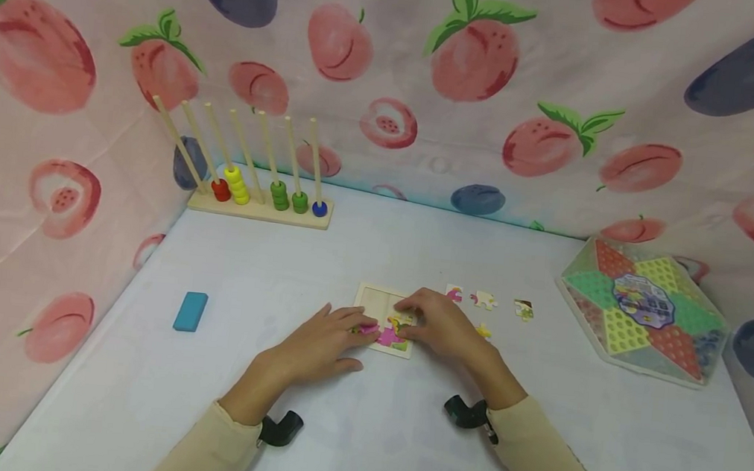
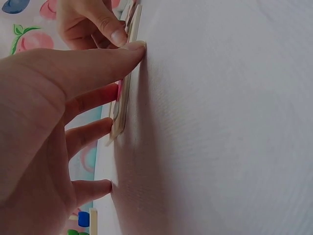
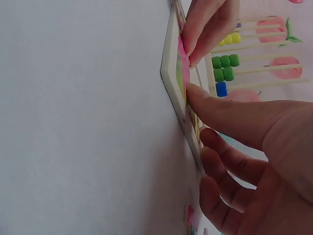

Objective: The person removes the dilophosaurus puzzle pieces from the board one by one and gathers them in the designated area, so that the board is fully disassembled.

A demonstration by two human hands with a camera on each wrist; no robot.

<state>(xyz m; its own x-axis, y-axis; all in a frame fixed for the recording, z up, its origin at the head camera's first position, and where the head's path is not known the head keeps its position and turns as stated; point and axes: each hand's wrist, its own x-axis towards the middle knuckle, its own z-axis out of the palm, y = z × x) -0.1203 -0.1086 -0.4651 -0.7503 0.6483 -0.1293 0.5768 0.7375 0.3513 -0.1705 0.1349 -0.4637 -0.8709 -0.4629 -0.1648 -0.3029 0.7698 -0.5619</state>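
Observation:
A small wooden puzzle tray [image 1: 374, 297] lies on the white-covered table between the two hands, its upper left part showing bare wood. Pink and green puzzle pieces [image 1: 390, 338] fill part of its lower side. My left hand [image 1: 315, 346] reaches in from the left with fingers extended, the fingertips pressing on a pink piece [image 3: 184, 56] by the tray's left side. From the right, my right hand [image 1: 445, 325] pinches a yellowish puzzle piece [image 1: 402, 318] over the tray between thumb and index finger. Its other fingers curl beside the tray's right edge.
Several loose puzzle pieces [image 1: 483, 300] lie right of the tray, one partly behind the right wrist. A bead abacus [image 1: 258, 210] stands at the back left, with a blue block [image 1: 191, 311] nearer. At the right lies a hexagonal game box [image 1: 642, 311]. Fruit-print cloth hangs behind.

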